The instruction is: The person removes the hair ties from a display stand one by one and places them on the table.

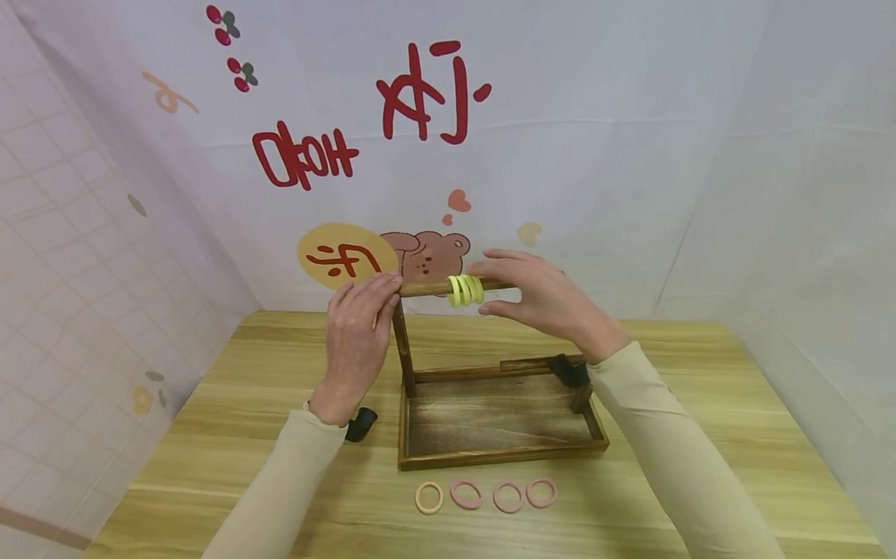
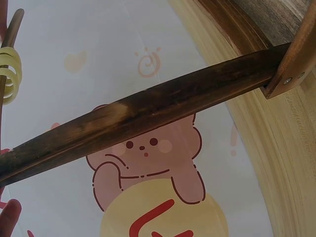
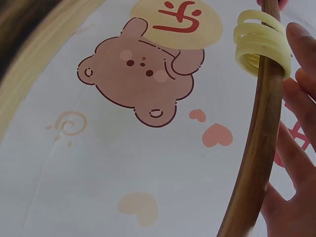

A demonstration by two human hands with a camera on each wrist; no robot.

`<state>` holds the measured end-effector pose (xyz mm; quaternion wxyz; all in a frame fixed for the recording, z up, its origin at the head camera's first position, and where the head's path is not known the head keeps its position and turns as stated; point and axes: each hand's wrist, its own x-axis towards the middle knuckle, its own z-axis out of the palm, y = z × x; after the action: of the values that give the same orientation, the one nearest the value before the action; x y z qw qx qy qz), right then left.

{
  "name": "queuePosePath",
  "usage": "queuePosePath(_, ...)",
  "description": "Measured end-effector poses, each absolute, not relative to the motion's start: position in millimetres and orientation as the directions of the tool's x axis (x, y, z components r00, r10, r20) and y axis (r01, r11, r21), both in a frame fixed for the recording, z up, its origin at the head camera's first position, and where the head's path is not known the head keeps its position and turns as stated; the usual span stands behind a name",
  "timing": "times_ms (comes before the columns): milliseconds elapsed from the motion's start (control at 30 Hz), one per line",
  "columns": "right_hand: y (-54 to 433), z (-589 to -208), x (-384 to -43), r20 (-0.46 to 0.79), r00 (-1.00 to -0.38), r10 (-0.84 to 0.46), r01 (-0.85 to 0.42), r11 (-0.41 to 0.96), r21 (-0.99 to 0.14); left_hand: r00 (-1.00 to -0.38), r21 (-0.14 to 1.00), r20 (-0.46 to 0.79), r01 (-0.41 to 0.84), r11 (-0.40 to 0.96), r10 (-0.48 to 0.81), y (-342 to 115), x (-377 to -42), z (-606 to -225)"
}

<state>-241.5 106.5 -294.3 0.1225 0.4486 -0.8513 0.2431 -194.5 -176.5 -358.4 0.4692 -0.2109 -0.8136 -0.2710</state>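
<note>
A wooden stand has a level bar (image 1: 423, 289) carried on a post (image 1: 404, 353) above a shallow tray-like base (image 1: 504, 457). Several yellow rings (image 1: 466, 290) hang together around the bar near its middle. My left hand (image 1: 358, 330) grips the bar's left end, where it meets the post. Just right of the rings, my right hand (image 1: 540, 300) is spread around the bar, fingers above and thumb below. In the right wrist view, its extended fingers (image 3: 296, 153) lie alongside the bar, near the yellow rings (image 3: 261, 44).
In front of the base lie a peach ring (image 1: 429, 512) and three pink rings (image 1: 508, 511) on the wooden table (image 1: 259, 471). Black objects show beside the left wrist (image 1: 361, 424) and under the right forearm (image 1: 567, 371). A printed white cloth (image 1: 610, 178) hangs behind.
</note>
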Motion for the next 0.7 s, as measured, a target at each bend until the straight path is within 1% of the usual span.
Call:
queuePosePath(267,101.0,-293.2,-244.2,0.391,-0.571,-0.722,-0.821,0.504,-0.269,-0.474,0.243,0.876,0.595,0.766,0.090,-176.6,-195.0,-358.1)
queuePosePath(467,98.9,-293.7,-245.3,0.380,-0.587,-0.715,-0.809,0.507,-0.297,-0.478,0.249,0.874,0.593,0.766,0.087,-176.2,-194.7,-357.7)
queuePosePath(700,98.4,-296.2,-248.4,0.408,-0.556,-0.724,-0.831,0.480,-0.280,-0.471,0.247,0.878,0.596,0.764,0.083,-175.9,-195.1,-357.8)
